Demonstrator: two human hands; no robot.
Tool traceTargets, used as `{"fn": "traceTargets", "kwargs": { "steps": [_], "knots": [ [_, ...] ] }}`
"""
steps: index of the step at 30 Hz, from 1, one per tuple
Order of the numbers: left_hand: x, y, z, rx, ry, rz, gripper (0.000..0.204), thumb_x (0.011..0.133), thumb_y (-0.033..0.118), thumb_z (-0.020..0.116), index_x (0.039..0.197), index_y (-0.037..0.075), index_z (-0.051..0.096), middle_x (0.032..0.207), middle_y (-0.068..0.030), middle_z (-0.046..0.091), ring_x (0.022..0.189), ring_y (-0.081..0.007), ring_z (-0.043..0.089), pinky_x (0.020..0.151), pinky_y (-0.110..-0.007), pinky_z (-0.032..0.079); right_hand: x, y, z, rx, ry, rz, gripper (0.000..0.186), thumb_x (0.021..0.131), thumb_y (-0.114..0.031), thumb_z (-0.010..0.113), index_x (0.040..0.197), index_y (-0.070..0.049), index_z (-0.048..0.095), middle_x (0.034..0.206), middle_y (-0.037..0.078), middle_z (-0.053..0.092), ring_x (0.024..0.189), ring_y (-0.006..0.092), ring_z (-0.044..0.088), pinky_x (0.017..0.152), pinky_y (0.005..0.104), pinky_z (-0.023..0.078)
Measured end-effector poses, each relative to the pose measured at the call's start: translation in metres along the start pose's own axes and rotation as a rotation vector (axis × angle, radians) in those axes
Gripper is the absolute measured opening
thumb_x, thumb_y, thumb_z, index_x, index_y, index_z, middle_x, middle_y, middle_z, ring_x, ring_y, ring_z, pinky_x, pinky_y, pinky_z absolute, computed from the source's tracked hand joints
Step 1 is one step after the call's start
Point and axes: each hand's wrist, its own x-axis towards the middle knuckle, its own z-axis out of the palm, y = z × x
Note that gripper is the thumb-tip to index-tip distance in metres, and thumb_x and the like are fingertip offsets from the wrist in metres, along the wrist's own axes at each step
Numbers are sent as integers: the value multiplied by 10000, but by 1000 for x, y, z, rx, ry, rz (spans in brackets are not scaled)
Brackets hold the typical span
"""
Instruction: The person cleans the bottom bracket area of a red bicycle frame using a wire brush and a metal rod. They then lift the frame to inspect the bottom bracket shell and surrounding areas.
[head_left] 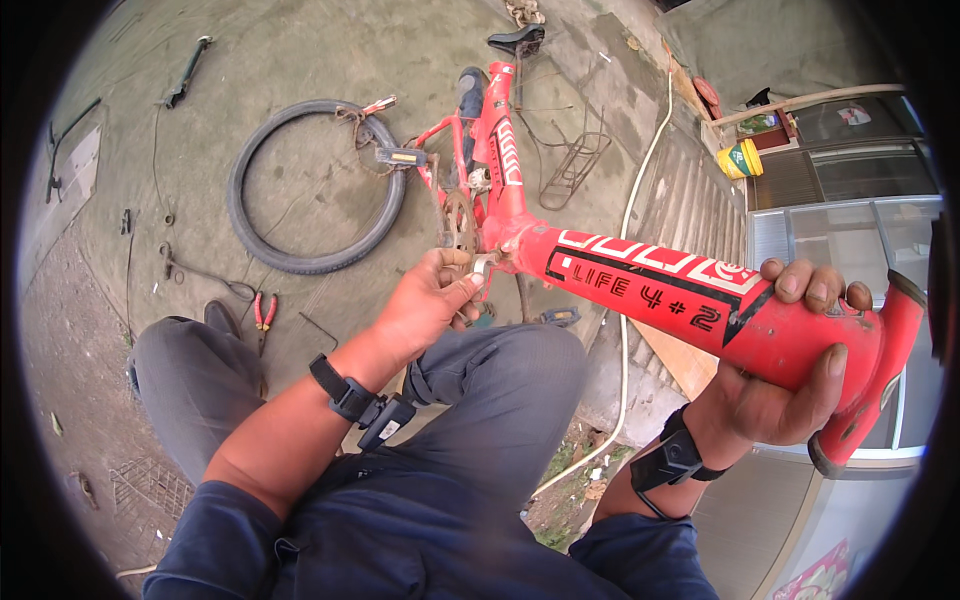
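Note:
A red bicycle frame (640, 285) lies across my front, its thick tube running right toward the head tube (895, 370). My right hand (800, 390) is wrapped round that tube close to the head tube, fingers over the top and thumb in front. At the bottom bracket, my left hand (445, 290) pinches a small silvery metal piece (482, 267); its exact kind is hard to make out. Just beyond those fingers are the rusty chainring (459, 218) and crank, with one pedal (402, 157) pointing left. A second pedal (560, 316) shows under the tube.
A loose wheel (238, 190) lies on the ground at the left. Red-handled pliers (265, 312) and a bent rod (318, 330) are by my legs. Beyond the frame lie a saddle (517, 39) and a wire rack (577, 170). A pale hose (630, 215) and yellow bucket (740, 160) are to the right.

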Motion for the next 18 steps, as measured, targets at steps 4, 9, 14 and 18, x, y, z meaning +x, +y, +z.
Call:
{"fn": "traceTargets", "kwargs": {
  "steps": [4,9,14,18],
  "knots": [
    [-5,6,2,495,5,297,460,963,168,748,1357,29,556,927,-52,659,759,-154,670,668,-320,558,-6,-3,1,-8,39,14,542,921,-254,673,1364,-23,464,1089,148,560,1007,298,594,1016,516,480],
    [-6,14,-6,999,-18,661,498,871,139,791,1342,135,630,1036,-101,646,878,-268,688,746,-401,562,-1,-5,4,-33,77,42,526,918,-246,670,1352,-30,467,1090,141,564,1005,296,595,1015,519,477],
    [-6,16,-8,1156,20,795,484,860,217,794,1318,157,651,1105,-90,647,959,-325,684,774,-434,571,2,-6,5,-46,41,39,503,917,-241,670,1335,-38,476,1088,140,568,1013,296,601,1029,522,478],
    [-2,13,-6,1156,56,836,442,867,264,780,1271,134,653,1089,-83,644,960,-317,686,781,-435,577,3,-7,1,-49,28,49,480,927,-236,663,1328,-46,479,1096,141,568,1019,298,601,1033,523,479]
  ]
}}
